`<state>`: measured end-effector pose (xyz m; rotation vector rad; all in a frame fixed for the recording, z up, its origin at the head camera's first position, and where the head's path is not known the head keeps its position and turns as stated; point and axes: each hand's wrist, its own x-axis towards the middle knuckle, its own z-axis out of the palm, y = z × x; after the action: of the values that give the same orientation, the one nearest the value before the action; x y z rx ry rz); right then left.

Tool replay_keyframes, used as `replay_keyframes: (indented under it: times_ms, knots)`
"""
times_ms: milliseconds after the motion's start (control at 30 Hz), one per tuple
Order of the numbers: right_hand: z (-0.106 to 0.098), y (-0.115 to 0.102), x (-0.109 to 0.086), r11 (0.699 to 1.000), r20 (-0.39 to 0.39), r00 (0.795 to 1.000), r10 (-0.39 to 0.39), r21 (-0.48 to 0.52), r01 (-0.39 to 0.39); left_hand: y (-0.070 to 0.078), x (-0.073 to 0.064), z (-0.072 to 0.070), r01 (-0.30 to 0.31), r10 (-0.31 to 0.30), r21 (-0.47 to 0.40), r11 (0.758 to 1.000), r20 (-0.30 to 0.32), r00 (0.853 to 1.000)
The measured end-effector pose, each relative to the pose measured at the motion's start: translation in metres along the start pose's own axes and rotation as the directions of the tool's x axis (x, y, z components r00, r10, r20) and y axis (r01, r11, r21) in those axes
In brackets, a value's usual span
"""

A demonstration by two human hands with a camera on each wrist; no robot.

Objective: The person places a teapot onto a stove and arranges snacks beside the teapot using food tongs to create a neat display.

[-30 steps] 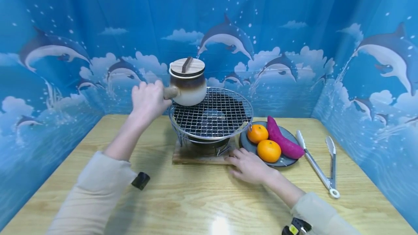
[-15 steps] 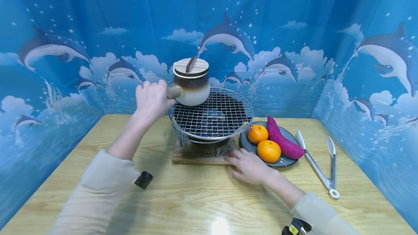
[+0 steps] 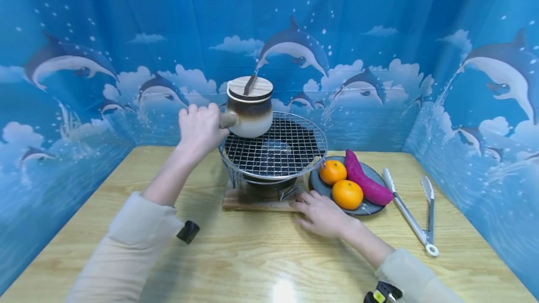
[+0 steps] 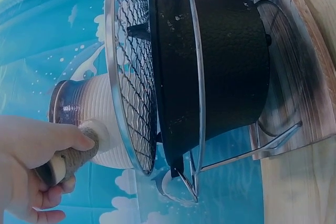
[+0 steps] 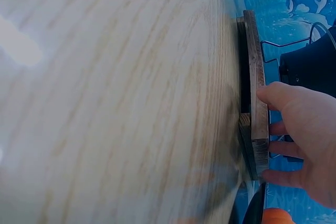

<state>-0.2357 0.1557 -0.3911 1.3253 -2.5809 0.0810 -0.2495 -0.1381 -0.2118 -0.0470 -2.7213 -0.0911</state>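
Note:
My left hand [image 3: 200,127] grips the stubby side handle [image 3: 229,119] of a brown-and-cream ceramic teapot [image 3: 252,123] with a wooden lid [image 3: 258,86]. The pot is upright at the far left of a round wire grill [image 3: 273,165]; in the left wrist view its base is partly behind the grill rim, so I cannot tell whether it touches the mesh. Beneath is a black stove [image 4: 220,61] in a wire stand on a wooden board [image 3: 257,205]. My right hand [image 3: 322,214] holds the board's front right corner, thumb on its edge [image 5: 258,98].
Right of the stove, a dark plate [image 3: 317,187] bears two oranges [image 3: 347,194] and a purple sweet potato [image 3: 366,183]. Metal tongs [image 3: 410,219] lie spread farther right. A dolphin-print curtain [image 3: 202,36] surrounds the table's back and sides.
My left hand has moved the teapot slightly to the right over the grill. The right hand has stayed at the board's corner.

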Motion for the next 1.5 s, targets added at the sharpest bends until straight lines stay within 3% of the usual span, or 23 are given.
replay_keyframes:
  times_ms: [167, 400, 700, 1133, 1333, 1500]
  knots:
    - [-0.002, 0.000, 0.001, 1.000, 0.005, 1.000, 0.007, -0.006, -0.007, 0.003, 0.002, -0.001, 0.001, -0.001, 0.008, 1.000, -0.008, 1.000]
    - [-0.001, 0.000, 0.001, 1.000, 0.003, 1.000, 0.005, 0.005, -0.005, 0.008, 0.004, -0.006, 0.014, -0.016, 0.040, 0.999, 0.049, 0.999]
    - [-0.004, 0.000, 0.001, 1.000, -0.003, 1.000, -0.005, 0.013, 0.005, 0.006, 0.006, -0.007, -0.044, 0.036, 0.111, 0.993, 0.070, 0.997]
    - [-0.001, 0.000, 0.002, 1.000, -0.006, 1.000, -0.010, 0.013, 0.010, -0.001, -0.002, -0.001, -0.123, 0.129, 0.130, 0.984, -0.039, 0.991]
    - [0.000, 0.001, 0.001, 1.000, 0.010, 1.000, 0.004, 0.011, -0.004, -0.005, -0.010, 0.007, -0.207, 0.219, 0.099, 0.973, -0.139, 0.966]
    - [-0.002, 0.000, 0.000, 1.000, 0.021, 1.000, 0.011, 0.023, -0.012, -0.007, -0.019, 0.015, -0.292, 0.306, 0.092, 0.952, -0.275, 0.911]
